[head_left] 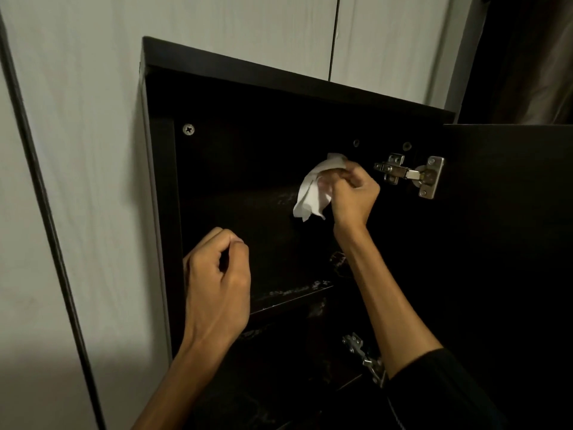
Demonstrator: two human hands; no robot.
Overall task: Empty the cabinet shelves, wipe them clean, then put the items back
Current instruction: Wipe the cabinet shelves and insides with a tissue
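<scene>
A dark wall cabinet (279,79) stands open in front of me, its inside almost black. My right hand (353,193) is raised inside the upper compartment, shut on a crumpled white tissue (314,189) that hangs to the left of my fingers near the right inner wall. My left hand (217,274) hovers lower at the cabinet's left side with fingers curled closed and nothing in it. A dark shelf (291,296) with pale smudges along its front edge runs below my hands. No items show on the shelves.
The cabinet door (508,243) swings open to the right on two metal hinges, an upper hinge (409,175) and a lower hinge (366,358). A screw (188,129) sits in the back panel. Pale wall panels surround the cabinet; a dark strip (46,212) runs down the left.
</scene>
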